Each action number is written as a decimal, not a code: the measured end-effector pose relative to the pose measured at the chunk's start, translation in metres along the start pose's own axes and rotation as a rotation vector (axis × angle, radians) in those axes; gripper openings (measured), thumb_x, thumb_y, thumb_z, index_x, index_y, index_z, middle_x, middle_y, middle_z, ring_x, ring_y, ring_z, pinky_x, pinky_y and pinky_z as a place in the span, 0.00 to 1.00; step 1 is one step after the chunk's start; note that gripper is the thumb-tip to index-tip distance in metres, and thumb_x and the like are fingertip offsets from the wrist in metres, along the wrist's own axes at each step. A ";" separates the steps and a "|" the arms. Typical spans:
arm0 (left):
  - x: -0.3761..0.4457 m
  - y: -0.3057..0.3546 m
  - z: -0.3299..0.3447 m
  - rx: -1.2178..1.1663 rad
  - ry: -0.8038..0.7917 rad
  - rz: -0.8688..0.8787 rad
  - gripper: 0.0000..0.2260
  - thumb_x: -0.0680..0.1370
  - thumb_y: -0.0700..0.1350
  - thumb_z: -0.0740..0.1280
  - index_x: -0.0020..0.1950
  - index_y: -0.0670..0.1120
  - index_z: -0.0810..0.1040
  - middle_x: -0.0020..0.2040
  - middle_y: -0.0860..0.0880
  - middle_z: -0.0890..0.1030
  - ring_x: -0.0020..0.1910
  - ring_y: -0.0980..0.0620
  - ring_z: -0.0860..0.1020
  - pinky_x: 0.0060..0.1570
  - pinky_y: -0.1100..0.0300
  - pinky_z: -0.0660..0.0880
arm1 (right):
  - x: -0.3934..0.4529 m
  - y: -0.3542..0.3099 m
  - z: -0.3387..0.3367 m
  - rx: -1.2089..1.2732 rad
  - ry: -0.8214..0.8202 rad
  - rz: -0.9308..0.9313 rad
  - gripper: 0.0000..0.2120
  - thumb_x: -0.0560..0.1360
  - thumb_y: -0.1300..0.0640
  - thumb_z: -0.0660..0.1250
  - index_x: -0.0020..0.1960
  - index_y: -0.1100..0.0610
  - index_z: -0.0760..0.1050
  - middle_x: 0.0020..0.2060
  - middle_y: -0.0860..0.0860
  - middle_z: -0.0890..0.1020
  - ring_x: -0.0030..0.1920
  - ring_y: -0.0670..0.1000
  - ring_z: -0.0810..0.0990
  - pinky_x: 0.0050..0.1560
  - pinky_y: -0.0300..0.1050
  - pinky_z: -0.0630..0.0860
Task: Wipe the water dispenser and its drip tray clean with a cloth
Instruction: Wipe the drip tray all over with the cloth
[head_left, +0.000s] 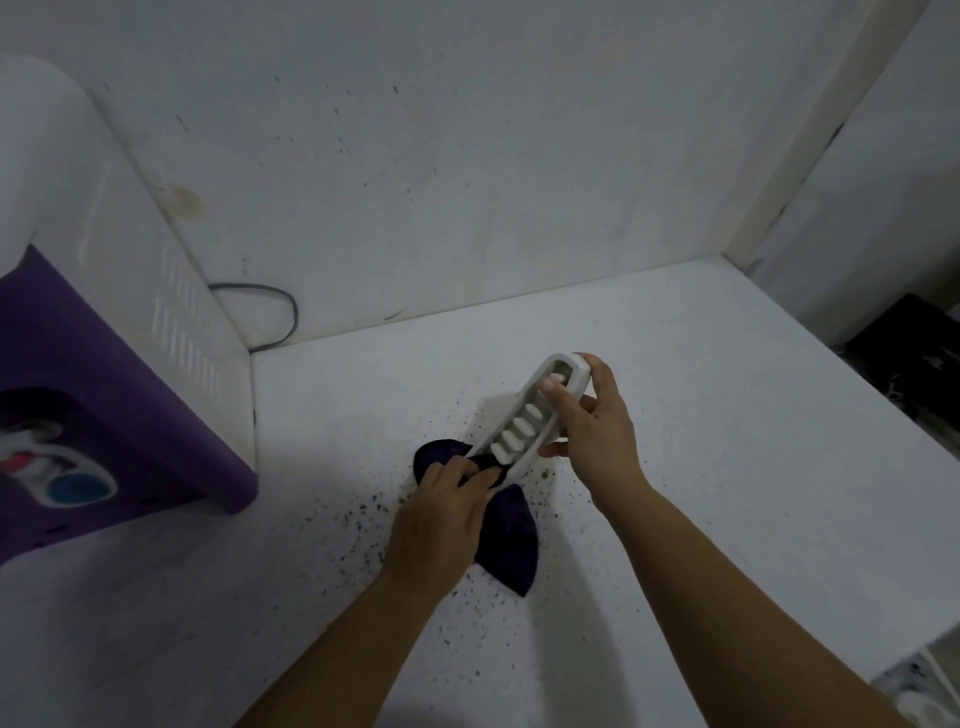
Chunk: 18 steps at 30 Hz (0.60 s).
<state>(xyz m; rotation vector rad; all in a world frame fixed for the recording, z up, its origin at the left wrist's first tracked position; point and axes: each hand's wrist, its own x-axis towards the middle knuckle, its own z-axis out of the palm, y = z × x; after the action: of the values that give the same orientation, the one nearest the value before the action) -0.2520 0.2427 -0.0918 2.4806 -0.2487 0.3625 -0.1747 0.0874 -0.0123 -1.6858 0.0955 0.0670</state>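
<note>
Mid-task: right hand (597, 447) grips tray (524, 426) upright, left hand (441, 525) fingers pinch cloth (511, 545) on its lower end; dispenser (104, 332) apparently still to wipe.

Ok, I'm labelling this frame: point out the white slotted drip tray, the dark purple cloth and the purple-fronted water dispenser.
white slotted drip tray (524, 426): head view, on its ribbed middle.
dark purple cloth (511, 551): head view, on the loose lower fold.
purple-fronted water dispenser (104, 395): head view, on its purple front panel.
</note>
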 end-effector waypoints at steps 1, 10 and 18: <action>0.003 0.001 -0.001 -0.052 0.034 -0.056 0.15 0.80 0.47 0.57 0.60 0.45 0.80 0.49 0.48 0.80 0.46 0.50 0.76 0.38 0.55 0.79 | 0.000 0.000 0.000 0.000 -0.004 -0.001 0.12 0.76 0.50 0.67 0.59 0.44 0.70 0.46 0.54 0.81 0.45 0.55 0.83 0.34 0.46 0.81; 0.025 0.017 -0.012 -0.025 0.144 -0.186 0.11 0.81 0.44 0.60 0.60 0.45 0.79 0.49 0.51 0.78 0.47 0.52 0.73 0.38 0.60 0.72 | -0.002 -0.004 0.006 -0.023 -0.013 -0.024 0.12 0.77 0.48 0.66 0.59 0.44 0.70 0.45 0.53 0.82 0.44 0.54 0.83 0.36 0.50 0.83; 0.017 0.011 -0.009 -0.122 0.048 -0.107 0.17 0.79 0.46 0.58 0.64 0.44 0.77 0.48 0.52 0.76 0.49 0.53 0.73 0.41 0.61 0.76 | -0.001 -0.006 0.001 0.055 -0.089 0.029 0.12 0.79 0.50 0.62 0.62 0.46 0.69 0.51 0.53 0.81 0.49 0.55 0.82 0.35 0.44 0.80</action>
<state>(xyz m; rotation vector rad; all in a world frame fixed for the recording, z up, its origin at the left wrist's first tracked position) -0.2406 0.2380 -0.0737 2.3507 -0.1146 0.3512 -0.1750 0.0886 -0.0064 -1.6247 0.0539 0.1595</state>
